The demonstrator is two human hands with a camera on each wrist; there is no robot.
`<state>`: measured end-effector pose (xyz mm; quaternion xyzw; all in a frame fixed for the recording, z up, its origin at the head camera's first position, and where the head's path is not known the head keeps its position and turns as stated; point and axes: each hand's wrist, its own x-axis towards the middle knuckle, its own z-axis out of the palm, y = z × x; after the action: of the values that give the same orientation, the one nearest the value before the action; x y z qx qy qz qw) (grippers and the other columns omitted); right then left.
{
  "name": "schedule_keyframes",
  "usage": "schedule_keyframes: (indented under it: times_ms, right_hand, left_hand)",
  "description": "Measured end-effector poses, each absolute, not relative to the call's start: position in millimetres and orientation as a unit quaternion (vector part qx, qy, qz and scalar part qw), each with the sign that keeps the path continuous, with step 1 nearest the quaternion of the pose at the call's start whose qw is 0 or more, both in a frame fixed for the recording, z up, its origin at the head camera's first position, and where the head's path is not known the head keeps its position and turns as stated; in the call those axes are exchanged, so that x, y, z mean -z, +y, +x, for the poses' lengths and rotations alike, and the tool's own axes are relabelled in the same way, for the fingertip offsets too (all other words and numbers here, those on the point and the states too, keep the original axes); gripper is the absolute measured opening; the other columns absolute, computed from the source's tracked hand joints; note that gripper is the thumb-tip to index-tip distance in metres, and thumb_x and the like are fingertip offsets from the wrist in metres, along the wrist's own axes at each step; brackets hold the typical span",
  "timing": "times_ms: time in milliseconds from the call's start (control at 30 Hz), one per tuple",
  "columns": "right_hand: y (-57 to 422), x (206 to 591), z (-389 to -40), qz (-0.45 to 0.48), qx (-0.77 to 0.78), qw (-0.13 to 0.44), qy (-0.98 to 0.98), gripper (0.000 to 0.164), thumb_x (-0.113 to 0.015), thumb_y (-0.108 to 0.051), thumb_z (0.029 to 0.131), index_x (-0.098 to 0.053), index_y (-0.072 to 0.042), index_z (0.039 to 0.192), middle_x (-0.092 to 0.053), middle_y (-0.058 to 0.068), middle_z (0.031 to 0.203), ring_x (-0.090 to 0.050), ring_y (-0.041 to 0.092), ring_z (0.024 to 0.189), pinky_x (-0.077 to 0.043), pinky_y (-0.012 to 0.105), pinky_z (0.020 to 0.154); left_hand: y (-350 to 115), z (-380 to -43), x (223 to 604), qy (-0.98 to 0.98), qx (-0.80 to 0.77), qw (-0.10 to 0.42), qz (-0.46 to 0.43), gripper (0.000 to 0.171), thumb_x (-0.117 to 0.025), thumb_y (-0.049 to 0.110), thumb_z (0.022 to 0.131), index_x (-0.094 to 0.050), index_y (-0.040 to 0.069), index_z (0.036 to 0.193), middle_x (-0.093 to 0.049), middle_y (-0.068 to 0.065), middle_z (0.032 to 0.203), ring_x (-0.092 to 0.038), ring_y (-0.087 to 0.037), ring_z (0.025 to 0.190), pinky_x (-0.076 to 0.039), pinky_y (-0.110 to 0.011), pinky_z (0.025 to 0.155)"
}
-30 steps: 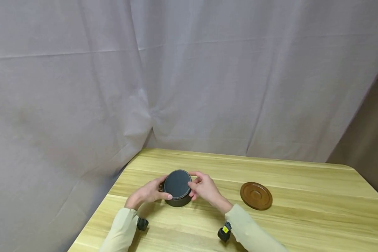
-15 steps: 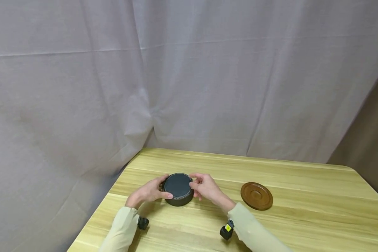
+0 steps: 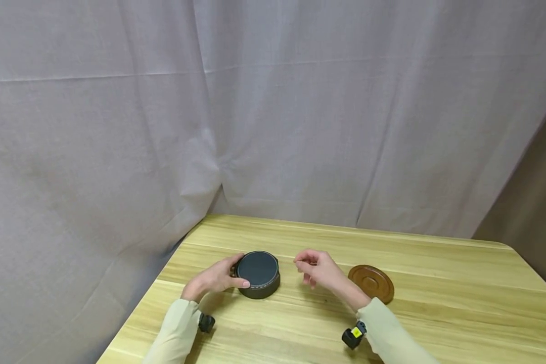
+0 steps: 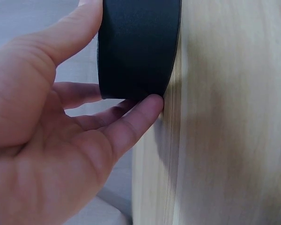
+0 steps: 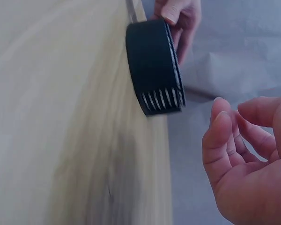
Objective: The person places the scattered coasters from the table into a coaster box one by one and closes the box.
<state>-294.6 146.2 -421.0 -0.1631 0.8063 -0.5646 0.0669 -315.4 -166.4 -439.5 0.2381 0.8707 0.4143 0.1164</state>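
A round black coaster holder stands on the table, with a dark disc on top. Light stripes, like edges of stacked coasters, show through a slot in its side in the right wrist view. My left hand grips the holder's left side, thumb at the top rim and fingers around the wall. Apart from the holder, to its right, my right hand hovers over the table. Its fingers are loosely bent with nothing between them, as the right wrist view shows.
A brown round wooden saucer lies on the wooden table to the right, partly covered by the right forearm. Grey curtain hangs behind and along the left side of the table.
My right hand has left the coaster holder and moved right, toward the saucer. The holder's top, tilted a second ago, now sits level. My left hand has stayed in place.
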Motion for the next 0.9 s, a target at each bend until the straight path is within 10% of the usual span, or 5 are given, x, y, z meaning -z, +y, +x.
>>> schedule_keyframes:
  times_ms: [900]
  right_hand:
    - [246,407,-268,-0.195,0.434,0.038,0.879,0.022,-0.059,-0.022,0.099,-0.061,-0.003,0.111,-0.063,0.014,0.080,-0.060,0.021,0.063,-0.050,0.032,0.046]
  left_hand:
    - [-168,-317,442,0.871,-0.406,0.111,0.253,0.094,-0.077,0.029,0.085,-0.023,-0.010,0.151,-0.040,-0.029,0.150,-0.043,-0.037,0.137,-0.034,-0.051,0.114]
